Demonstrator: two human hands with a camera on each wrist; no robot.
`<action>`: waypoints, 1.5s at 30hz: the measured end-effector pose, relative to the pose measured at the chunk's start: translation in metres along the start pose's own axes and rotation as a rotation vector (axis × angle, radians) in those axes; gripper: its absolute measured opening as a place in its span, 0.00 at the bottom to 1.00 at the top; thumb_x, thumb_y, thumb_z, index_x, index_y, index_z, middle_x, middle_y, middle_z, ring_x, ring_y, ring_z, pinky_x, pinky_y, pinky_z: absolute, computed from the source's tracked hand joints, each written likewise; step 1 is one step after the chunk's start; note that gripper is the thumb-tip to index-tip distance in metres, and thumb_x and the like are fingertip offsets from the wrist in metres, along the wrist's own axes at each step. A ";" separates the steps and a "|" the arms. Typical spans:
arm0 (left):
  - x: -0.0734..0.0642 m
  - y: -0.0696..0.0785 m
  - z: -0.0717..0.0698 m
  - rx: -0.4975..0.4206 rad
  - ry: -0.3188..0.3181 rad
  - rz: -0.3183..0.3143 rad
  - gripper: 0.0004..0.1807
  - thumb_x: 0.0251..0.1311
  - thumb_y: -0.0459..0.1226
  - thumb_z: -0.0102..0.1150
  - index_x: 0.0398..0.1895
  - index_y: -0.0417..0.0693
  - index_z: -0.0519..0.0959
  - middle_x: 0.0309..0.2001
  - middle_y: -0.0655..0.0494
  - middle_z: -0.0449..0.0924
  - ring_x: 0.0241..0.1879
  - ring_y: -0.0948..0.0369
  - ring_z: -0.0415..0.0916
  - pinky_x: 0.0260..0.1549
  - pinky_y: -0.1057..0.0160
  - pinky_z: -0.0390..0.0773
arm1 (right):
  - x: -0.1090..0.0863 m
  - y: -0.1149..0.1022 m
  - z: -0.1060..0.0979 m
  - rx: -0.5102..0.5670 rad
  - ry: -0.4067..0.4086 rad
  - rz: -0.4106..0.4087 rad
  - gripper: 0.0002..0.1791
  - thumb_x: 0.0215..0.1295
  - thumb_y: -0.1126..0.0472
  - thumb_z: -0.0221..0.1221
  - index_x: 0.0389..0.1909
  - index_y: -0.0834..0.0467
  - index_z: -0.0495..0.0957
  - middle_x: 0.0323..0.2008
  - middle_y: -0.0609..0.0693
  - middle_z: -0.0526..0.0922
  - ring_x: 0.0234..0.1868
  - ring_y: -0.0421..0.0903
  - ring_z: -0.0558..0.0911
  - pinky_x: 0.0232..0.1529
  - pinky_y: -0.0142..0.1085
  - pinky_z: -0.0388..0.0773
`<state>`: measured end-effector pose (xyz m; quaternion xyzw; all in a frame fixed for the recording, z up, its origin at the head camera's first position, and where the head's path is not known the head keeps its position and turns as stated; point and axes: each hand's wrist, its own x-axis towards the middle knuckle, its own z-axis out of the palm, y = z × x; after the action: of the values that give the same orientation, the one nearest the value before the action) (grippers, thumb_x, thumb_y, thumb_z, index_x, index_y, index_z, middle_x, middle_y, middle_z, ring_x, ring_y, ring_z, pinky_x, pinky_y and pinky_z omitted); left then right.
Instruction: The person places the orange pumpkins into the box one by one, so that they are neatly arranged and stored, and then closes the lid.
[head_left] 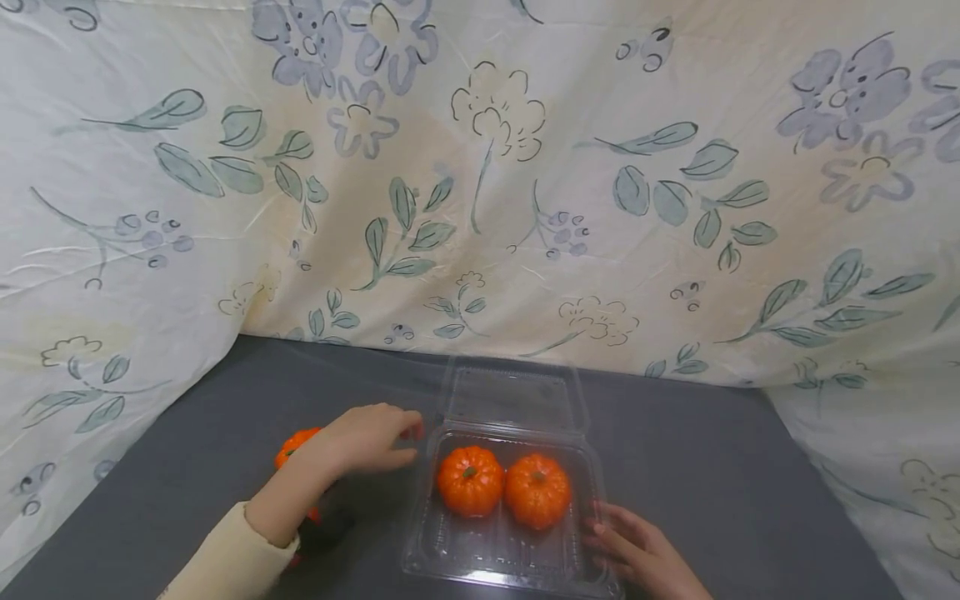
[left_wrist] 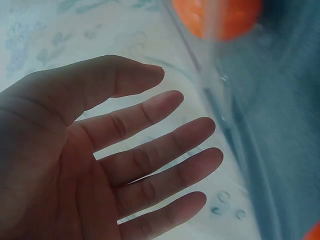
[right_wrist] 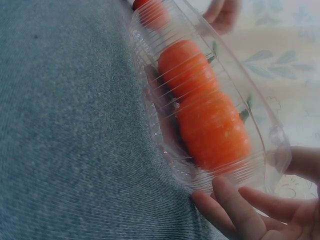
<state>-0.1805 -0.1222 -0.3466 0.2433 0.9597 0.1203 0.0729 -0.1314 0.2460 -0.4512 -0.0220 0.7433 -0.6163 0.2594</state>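
A clear plastic clamshell container (head_left: 480, 554) stands with its hinged lid (head_left: 513, 400) folded back. Two small orange pumpkins (head_left: 470, 482) (head_left: 537, 492) sit side by side in its base, green stems up. My left hand (head_left: 371, 437) hovers left of the container, fingers spread and slightly bent, with nothing in the palm (left_wrist: 75, 175). At the container's right side, my right hand (head_left: 637, 546) holds the rim between thumb and fingers; the fingertips (right_wrist: 225, 190) lie against the ribbed outer wall. Another orange pumpkin (head_left: 294, 446) is partly hidden behind my left forearm.
More orange and red pieces (head_left: 313, 514) show beneath the left forearm, mostly covered by it. Everything rests on a dark grey cloth surface (head_left: 675, 450). A floral curtain (head_left: 525, 208) hangs along the back and both sides.
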 end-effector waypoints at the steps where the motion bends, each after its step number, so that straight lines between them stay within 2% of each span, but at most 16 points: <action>1: -0.002 -0.003 0.001 -0.002 -0.002 -0.004 0.08 0.52 0.39 0.61 0.37 0.51 0.77 0.35 0.57 0.79 0.36 0.57 0.76 0.36 0.54 0.75 | 0.000 0.000 0.000 0.000 0.001 0.001 0.37 0.69 0.51 0.48 0.64 0.77 0.50 0.59 0.74 0.64 0.54 0.61 0.75 0.48 0.47 0.75; 7: -0.013 -0.017 0.006 -0.030 -0.021 -0.046 0.09 0.52 0.39 0.63 0.37 0.53 0.76 0.36 0.56 0.79 0.36 0.57 0.76 0.35 0.54 0.74 | 0.001 0.000 0.001 -0.012 0.014 0.027 0.38 0.69 0.50 0.48 0.64 0.77 0.50 0.59 0.74 0.65 0.53 0.60 0.75 0.48 0.48 0.75; 13: -0.022 -0.032 0.009 -0.046 0.050 -0.053 0.08 0.52 0.39 0.62 0.36 0.55 0.76 0.35 0.61 0.79 0.38 0.57 0.76 0.35 0.55 0.74 | 0.003 0.000 0.001 -0.017 0.022 0.022 0.37 0.69 0.50 0.48 0.64 0.76 0.51 0.58 0.73 0.65 0.54 0.60 0.75 0.47 0.48 0.76; 19: -0.029 -0.043 0.011 -0.075 0.082 -0.083 0.08 0.53 0.40 0.62 0.37 0.55 0.77 0.37 0.60 0.79 0.40 0.57 0.76 0.38 0.54 0.74 | 0.002 0.001 0.001 -0.007 0.026 -0.005 0.37 0.69 0.51 0.50 0.63 0.77 0.52 0.58 0.72 0.66 0.54 0.57 0.75 0.47 0.47 0.76; 28: -0.037 -0.051 0.013 -0.090 0.088 -0.118 0.09 0.54 0.40 0.62 0.39 0.52 0.77 0.38 0.59 0.79 0.38 0.57 0.75 0.36 0.56 0.74 | 0.002 0.002 0.001 -0.003 0.021 -0.002 0.36 0.69 0.51 0.49 0.63 0.76 0.52 0.59 0.72 0.65 0.54 0.58 0.75 0.47 0.47 0.76; 34: -0.039 -0.054 0.017 -0.063 0.092 -0.152 0.10 0.53 0.40 0.63 0.39 0.50 0.78 0.37 0.58 0.79 0.35 0.59 0.74 0.35 0.56 0.74 | 0.001 0.001 0.001 -0.005 0.024 0.006 0.36 0.70 0.51 0.48 0.64 0.76 0.52 0.58 0.72 0.66 0.54 0.58 0.75 0.47 0.47 0.76; 40: -0.043 -0.058 0.022 -0.018 0.116 -0.161 0.12 0.51 0.40 0.65 0.39 0.51 0.78 0.38 0.55 0.78 0.36 0.58 0.73 0.35 0.55 0.75 | 0.001 0.001 0.002 0.006 0.019 0.009 0.36 0.70 0.51 0.48 0.64 0.76 0.51 0.59 0.73 0.65 0.54 0.59 0.74 0.48 0.47 0.75; 45: -0.046 -0.061 0.026 -0.012 0.121 -0.159 0.14 0.49 0.39 0.66 0.40 0.48 0.78 0.42 0.52 0.76 0.41 0.53 0.73 0.38 0.52 0.75 | 0.001 0.001 0.002 0.001 0.027 0.010 0.36 0.69 0.51 0.48 0.63 0.76 0.52 0.59 0.73 0.65 0.54 0.59 0.75 0.47 0.48 0.76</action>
<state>-0.1627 -0.1917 -0.3846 0.1579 0.9780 0.1342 0.0255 -0.1313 0.2443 -0.4532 -0.0101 0.7466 -0.6154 0.2526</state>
